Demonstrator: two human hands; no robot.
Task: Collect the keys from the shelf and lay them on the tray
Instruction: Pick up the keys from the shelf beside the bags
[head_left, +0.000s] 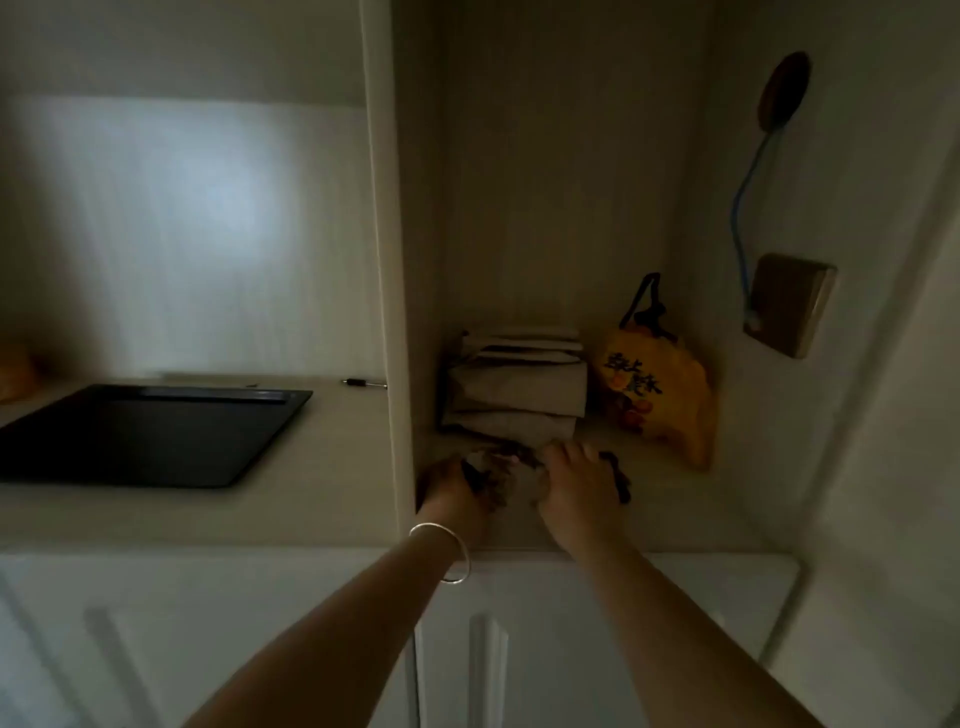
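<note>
1. A dark, blurred bunch of keys (506, 460) is seen on the shelf (660, 499), just in front of a stack of folded cloth (514, 387), lying between the left hand (457, 486) and the right hand (576, 486).
2. The fingers of the left hand are curled around the left part of the bunch; whether they are clamped on it cannot be told in the dim, blurred view.
3. The fingers of the right hand are bent down over the right part of the bunch, with a dark piece (618, 480) showing just beyond them; a firm grip cannot be confirmed.
4. A silver bangle (441, 551) is worn on the left wrist.
5. The shelf is a pale alcove bounded on the left by an upright divider (387, 260). A yellow printed bag (660, 400) is propped against the right wall, beside the cloth.
6. Left of the divider, a black tray (150, 434) lies on the same pale surface, well apart from the keys, with a pen (363, 383) behind it.
7. White cabinet doors (519, 649) are seen below.
8. No single key can be made out.
</note>
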